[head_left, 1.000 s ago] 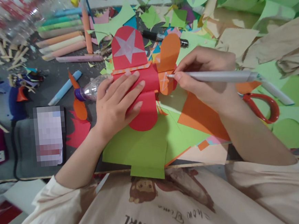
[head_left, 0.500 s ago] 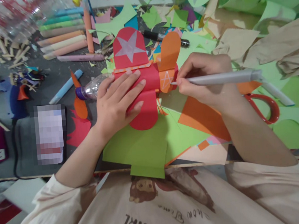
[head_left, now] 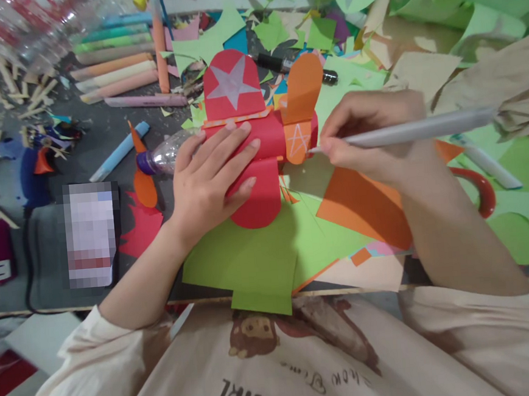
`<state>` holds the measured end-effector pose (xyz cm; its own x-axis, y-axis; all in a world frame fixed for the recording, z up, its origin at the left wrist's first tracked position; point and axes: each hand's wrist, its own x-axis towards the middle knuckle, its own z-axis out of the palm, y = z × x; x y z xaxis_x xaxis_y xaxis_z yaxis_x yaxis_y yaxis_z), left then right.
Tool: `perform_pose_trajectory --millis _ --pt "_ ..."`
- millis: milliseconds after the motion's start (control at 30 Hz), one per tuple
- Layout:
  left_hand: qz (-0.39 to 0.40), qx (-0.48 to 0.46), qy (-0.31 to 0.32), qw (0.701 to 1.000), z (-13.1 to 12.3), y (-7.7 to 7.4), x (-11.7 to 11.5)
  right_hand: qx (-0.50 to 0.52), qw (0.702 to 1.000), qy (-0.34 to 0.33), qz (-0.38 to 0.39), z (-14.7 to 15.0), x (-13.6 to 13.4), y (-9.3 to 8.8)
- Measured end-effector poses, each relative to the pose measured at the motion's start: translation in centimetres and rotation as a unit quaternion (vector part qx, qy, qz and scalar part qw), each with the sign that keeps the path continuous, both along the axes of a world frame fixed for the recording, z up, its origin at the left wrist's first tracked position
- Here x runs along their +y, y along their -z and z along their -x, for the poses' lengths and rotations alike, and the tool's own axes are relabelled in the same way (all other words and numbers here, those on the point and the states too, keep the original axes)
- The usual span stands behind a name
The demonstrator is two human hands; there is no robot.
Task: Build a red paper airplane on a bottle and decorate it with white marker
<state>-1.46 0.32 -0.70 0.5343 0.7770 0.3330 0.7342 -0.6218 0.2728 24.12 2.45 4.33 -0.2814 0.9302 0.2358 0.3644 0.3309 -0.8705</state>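
Note:
A toy plane made from a clear plastic bottle (head_left: 169, 153) wrapped in red paper (head_left: 268, 133) lies with its purple cap and orange propeller (head_left: 144, 186) to the left. My left hand (head_left: 215, 180) rests flat across the red body, fingers spread, pressing it from above. One red wing (head_left: 232, 84) bears a pale star. An orange tail piece (head_left: 302, 91) carries a thin white star outline on its lower part. My right hand (head_left: 370, 138) pinches a light grey marker pen (head_left: 424, 129), its tip at the right edge of the orange piece. Whether the tip touches is unclear.
Green paper (head_left: 242, 261) lies under the plane. A phone (head_left: 91, 236), a blue glue gun (head_left: 26, 171) and several markers (head_left: 117, 69) are on the left. Red-handled scissors (head_left: 486, 190) sit beyond my right wrist. Paper scraps (head_left: 424, 72) cover the right and back.
My right hand has shifted a little to the right with the marker pen, its tip moving from the star outline to the orange piece's edge. My left hand stays on the red body.

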Motion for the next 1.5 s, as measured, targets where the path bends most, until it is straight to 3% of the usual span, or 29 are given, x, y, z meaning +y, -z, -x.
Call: perform_pose_trajectory --millis 133,233,400,667,1267,1500 --pt "-0.007 -0.001 -0.003 1.000 -0.1 0.0 0.0 0.121 0.990 0.069 -0.012 -0.2 0.0 -0.8" --pt "-0.002 0.002 -0.004 1.000 -0.1 -0.1 0.0 0.142 0.985 0.093 -0.019 0.0 0.0 -1.0" --pt "0.003 0.009 -0.004 1.000 0.0 -0.2 0.0 0.052 0.997 0.045 -0.041 0.0 -0.1 -0.1" --pt "0.001 0.001 0.000 1.000 -0.1 -0.1 0.0 -0.012 0.999 -0.026 -0.041 0.6 -1.0 0.5" --pt "-0.022 0.005 0.002 1.000 -0.1 -0.1 0.0 -0.085 0.996 -0.001 -0.032 0.6 -1.0 0.1" --pt "-0.001 0.014 -0.006 1.000 -0.1 -0.1 0.0 -0.101 0.992 -0.005 -0.071 0.2 -0.5 0.2"
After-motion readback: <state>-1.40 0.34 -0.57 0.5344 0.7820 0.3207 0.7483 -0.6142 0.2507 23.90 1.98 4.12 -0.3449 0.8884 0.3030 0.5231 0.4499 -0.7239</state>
